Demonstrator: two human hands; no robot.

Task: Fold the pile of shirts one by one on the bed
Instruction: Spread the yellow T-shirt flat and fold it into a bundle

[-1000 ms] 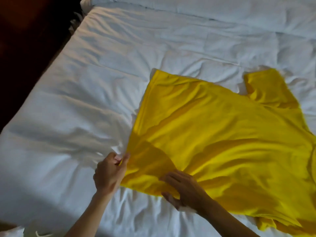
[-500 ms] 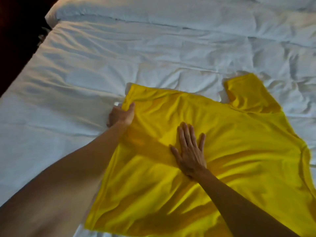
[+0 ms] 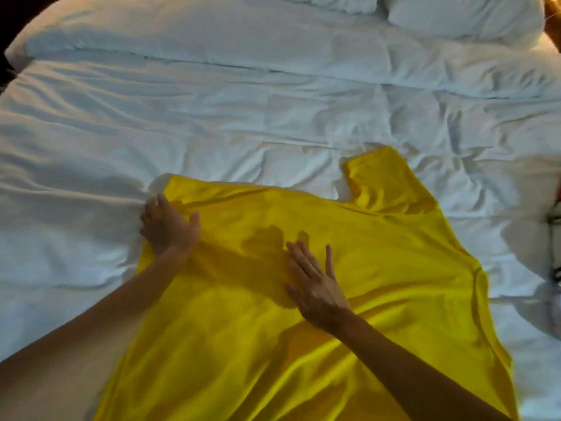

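A yellow shirt (image 3: 379, 268) lies spread on the white bed (image 3: 212, 123), with one sleeve (image 3: 385, 180) pointing toward the pillows. My left hand (image 3: 168, 227) sits at the shirt's far left hem corner; its fingers are fairly straight and rest on the cloth edge. My right hand (image 3: 315, 279) lies flat on the middle of the shirt with fingers spread, pressing the fabric down. The shirt's near part runs out of the bottom of the frame.
Two white pillows (image 3: 461, 13) lie at the head of the bed. A rumpled white duvet covers the mattress. Some dark and white items (image 3: 555, 238) show at the right edge. Dark floor borders the bed's far left corner.
Both hands slid forward along the shirt from its near hem toward the far edge, smoothing it. My left hand's grip on the hem has loosened into a flatter touch.
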